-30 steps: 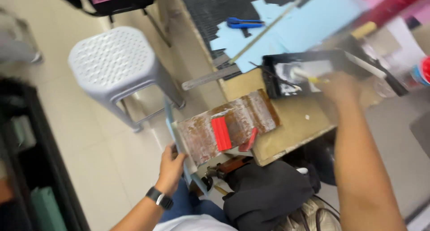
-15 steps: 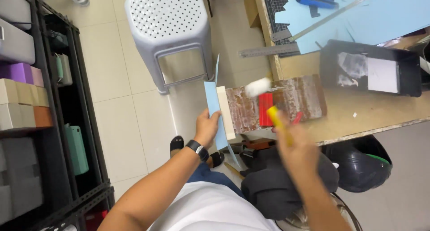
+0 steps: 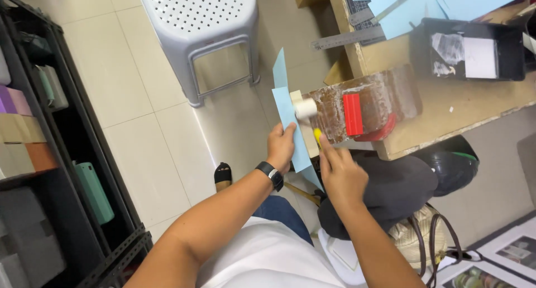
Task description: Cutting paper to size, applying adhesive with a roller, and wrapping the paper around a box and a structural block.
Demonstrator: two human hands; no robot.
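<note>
A small roller with a white foam head (image 3: 305, 108) and a yellow handle (image 3: 317, 136) sits at the centre of the view, its head pressed against the upper part of a light blue sheet (image 3: 288, 114) that stands on edge. The right hand (image 3: 339, 173) holds the roller from 5 o'clock, fingers wrapped round the yellow handle in a closed grip. The left hand (image 3: 281, 147), wearing a black wristwatch (image 3: 270, 174), pinches the blue sheet from 7 o'clock, thumb and fingers closed on its near edge.

Just at 3 o'clock of the roller head lies a brown, glue-stained board (image 3: 379, 95), jutting over the near edge of the tabletop (image 3: 446, 118), with a red block (image 3: 352, 114) on it. Further toward 2 o'clock a black tray (image 3: 424, 48) holds white paper. At 1 o'clock a metal ruler (image 3: 347, 39) and more pale blue paper (image 3: 413, 9) lie on the tabletop.

At 11 o'clock a grey perforated plastic stool (image 3: 201, 20) stands on the tiled floor (image 3: 139, 98). Far toward 9 o'clock a black shelf rack (image 3: 84, 154) holds coloured boxes. At 4 o'clock, under the tabletop, dark bags (image 3: 402, 182) sit.
</note>
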